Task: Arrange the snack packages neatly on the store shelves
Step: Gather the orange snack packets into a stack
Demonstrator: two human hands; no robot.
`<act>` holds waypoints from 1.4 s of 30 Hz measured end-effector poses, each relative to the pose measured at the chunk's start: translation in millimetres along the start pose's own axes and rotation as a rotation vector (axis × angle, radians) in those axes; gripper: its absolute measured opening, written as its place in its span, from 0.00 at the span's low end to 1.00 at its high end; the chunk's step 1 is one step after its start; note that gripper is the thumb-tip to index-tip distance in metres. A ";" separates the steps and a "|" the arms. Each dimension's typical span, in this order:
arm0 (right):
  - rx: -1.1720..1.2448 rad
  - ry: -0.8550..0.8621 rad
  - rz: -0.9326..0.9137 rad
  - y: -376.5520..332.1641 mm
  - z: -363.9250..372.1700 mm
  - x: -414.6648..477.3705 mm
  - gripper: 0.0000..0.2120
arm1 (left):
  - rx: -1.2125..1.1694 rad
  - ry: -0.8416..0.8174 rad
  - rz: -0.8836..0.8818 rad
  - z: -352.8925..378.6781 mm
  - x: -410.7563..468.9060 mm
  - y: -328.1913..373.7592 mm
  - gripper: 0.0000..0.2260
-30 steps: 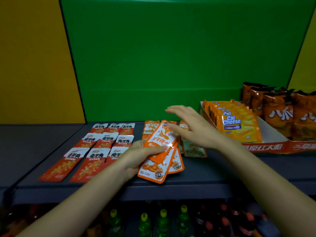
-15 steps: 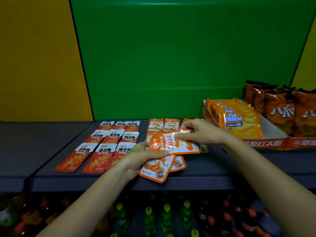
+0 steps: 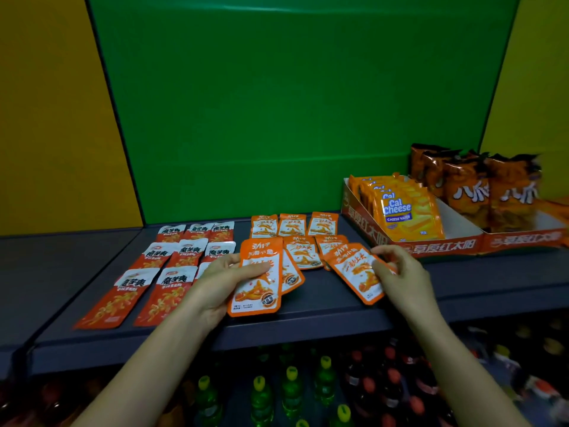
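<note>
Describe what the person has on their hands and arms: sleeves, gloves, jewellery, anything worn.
Nothing worn is visible. The left hand and right hand have no gloves, and no ring shows. The left forearm and right forearm are uncovered down to the bottom edge of the frame: no sleeve, watch or bracelet in view.

The left grip [image 3: 221,282] holds a fanned pair of packets [image 3: 257,282] over the front of the dark shelf [image 3: 323,312], thumb across the top one. The right grip [image 3: 400,275] pinches a tilted packet [image 3: 357,272] by its right edge. Behind them, flat orange packets [image 3: 292,224] lie in rows, with red-and-white packets [image 3: 184,251] in rows to their left. Cal Cheese wafers [image 3: 406,211] stand in a cardboard tray [image 3: 443,246] at the right.
</note>
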State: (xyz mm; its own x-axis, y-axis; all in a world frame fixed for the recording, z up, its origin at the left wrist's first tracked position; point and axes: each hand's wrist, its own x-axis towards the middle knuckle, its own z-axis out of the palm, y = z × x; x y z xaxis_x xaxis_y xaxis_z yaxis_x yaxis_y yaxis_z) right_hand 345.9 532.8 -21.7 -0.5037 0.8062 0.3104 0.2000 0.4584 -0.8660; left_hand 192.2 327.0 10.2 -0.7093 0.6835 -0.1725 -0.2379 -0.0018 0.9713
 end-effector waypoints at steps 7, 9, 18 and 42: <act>-0.469 0.014 -0.077 -8.5 11.2 -14.9 0.14 | -0.033 0.024 0.040 -1.5 -1.7 -6.8 0.15; -0.653 0.018 -0.116 -12.5 12.0 -17.9 0.16 | -0.041 0.027 0.050 -1.5 -2.6 -7.7 0.15; -0.883 -0.067 -0.267 -40.2 3.9 -17.7 0.20 | -0.021 0.047 0.069 -3.7 -6.2 -9.1 0.18; -0.700 -0.088 -0.324 -28.4 47.8 -27.2 0.18 | 0.624 0.250 0.298 19.8 7.7 -21.1 0.25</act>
State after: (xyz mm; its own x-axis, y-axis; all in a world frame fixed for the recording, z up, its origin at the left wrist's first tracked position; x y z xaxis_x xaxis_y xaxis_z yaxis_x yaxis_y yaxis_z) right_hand 313.8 480.0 -24.3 -0.6869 0.5721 0.4483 0.5009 0.8195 -0.2783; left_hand 204.9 346.8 -8.4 -0.8329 0.5318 0.1531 0.3572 0.3052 0.8828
